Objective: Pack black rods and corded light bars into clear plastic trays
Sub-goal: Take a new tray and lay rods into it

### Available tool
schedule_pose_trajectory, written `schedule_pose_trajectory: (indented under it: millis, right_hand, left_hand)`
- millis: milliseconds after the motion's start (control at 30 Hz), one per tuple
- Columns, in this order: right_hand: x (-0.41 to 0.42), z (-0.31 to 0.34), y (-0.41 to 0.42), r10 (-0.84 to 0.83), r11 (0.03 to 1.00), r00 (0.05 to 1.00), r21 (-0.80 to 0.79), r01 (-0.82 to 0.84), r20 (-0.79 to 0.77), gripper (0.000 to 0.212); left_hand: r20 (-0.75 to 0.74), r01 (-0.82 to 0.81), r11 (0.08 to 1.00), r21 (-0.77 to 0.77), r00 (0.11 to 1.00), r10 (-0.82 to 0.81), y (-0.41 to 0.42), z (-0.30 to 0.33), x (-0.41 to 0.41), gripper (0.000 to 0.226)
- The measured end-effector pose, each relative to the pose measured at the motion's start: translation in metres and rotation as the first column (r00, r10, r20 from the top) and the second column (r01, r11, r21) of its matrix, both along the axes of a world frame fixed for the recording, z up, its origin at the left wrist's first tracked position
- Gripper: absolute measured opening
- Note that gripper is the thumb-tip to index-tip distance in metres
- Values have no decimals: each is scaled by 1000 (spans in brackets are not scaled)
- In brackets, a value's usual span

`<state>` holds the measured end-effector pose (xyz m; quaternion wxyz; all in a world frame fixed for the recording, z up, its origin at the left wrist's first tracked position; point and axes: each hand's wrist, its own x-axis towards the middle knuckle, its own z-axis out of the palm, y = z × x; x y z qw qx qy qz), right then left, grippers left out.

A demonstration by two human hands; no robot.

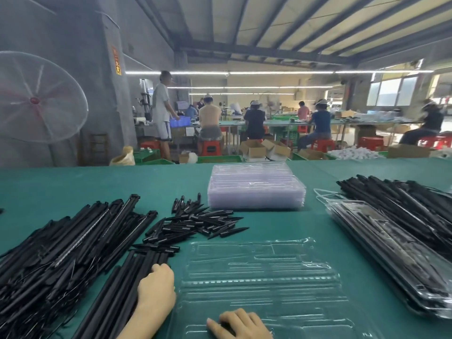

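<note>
The right hand (241, 322) is being rested at the near edge of the empty clear tray (266, 285), fingers loosely curled and pressing on the plastic, with nothing gripped; judging by the pose, the light tray is being pinned so it is not slid about while parts are dropped in. Just to its left, the left hand (155, 287) is being laid over the bundle of black rods (127, 289), fingers curled round the top ones, apparently so that one can be picked out. The rods are being kept parallel and touching the tray's left side, which seems meant to shorten the reach. Further left, the corded light bars (63, 243) are being kept in a loose heap, cords tangled among them. Beyond the tray, short black spikes (195, 223) are being kept in a scattered pile within easy reach. A stack of spare clear trays (255, 189) is being held in reserve at the middle of the green desk (73, 184). To the right, filled trays (396, 253) are being stacked, probably as finished work, beside more black bars (401, 194). The tray's moulded slots are not yet being filled.
</note>
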<state>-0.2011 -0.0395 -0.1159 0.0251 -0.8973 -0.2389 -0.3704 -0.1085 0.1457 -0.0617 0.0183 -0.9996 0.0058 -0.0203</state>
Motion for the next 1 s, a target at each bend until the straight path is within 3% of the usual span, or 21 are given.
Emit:
schedule_pose_trajectory:
  millis: [67,133,233,333,400,500,600,667,700,733,767,800,867,900,933,1000]
  right_hand:
    - [0,1,0,0,1000,1000,4,0,2,57]
    - [0,1,0,-7,1000,1000,-1,7,-6,55]
    - [-1,-1,-1,12,1000,998,-1,-12,-60,38]
    - [0,0,-3,17,1000,998,12,-16,-56,43]
    - [-1,3,-4,21,999,998,-24,-22,-66,34]
    - [-7,5,-7,51,999,984,-9,-53,-173,28]
    - [-7,15,-2,67,996,945,82,-43,-319,38]
    - [-3,36,1,140,950,849,312,30,-509,43]
    - [-5,45,1,300,823,687,544,164,-661,41]
    - [-7,48,-3,498,624,563,723,296,-660,40]
    - [-4,47,-15,619,489,517,805,336,-591,38]
    - [-1,49,-30,692,460,467,835,302,-551,33]
    - [4,56,-56,683,593,377,777,213,-625,29]
    - [10,57,-69,568,725,420,672,152,-708,32]
    - [15,59,-80,376,859,519,499,116,-768,33]
    - [27,60,-102,-13,970,700,162,183,-714,31]
  left_hand:
    - [-30,16,1000,5,999,-16,0,-1,-2,3]
    - [-58,19,1000,20,998,-18,0,2,-3,29]
    - [-84,45,999,-18,995,-46,4,6,4,31]
    - [-187,24,985,-173,981,-57,16,22,13,30]
    - [-227,5,962,-274,971,-70,23,33,21,35]
    - [-237,-23,874,-485,966,-107,27,46,29,31]
    - [-254,-114,650,-752,959,-125,21,55,30,23]
    - [-260,-189,432,-882,959,-110,10,55,27,22]
    - [-269,-226,309,-924,957,-105,3,52,24,22]
    - [-279,-258,177,-950,955,-104,-4,48,20,21]
    - [-283,-280,42,-959,954,-101,-11,44,16,19]
    - [-282,-289,-77,-954,955,-93,-17,39,11,16]
    - [-262,-270,-250,-930,963,-68,-23,30,2,9]
    - [-247,-250,-316,-915,968,-51,-25,26,-1,7]
    - [-229,-221,-365,-904,973,-22,-25,22,-4,11]
    - [-176,-138,-358,-923,982,75,-24,14,-6,27]
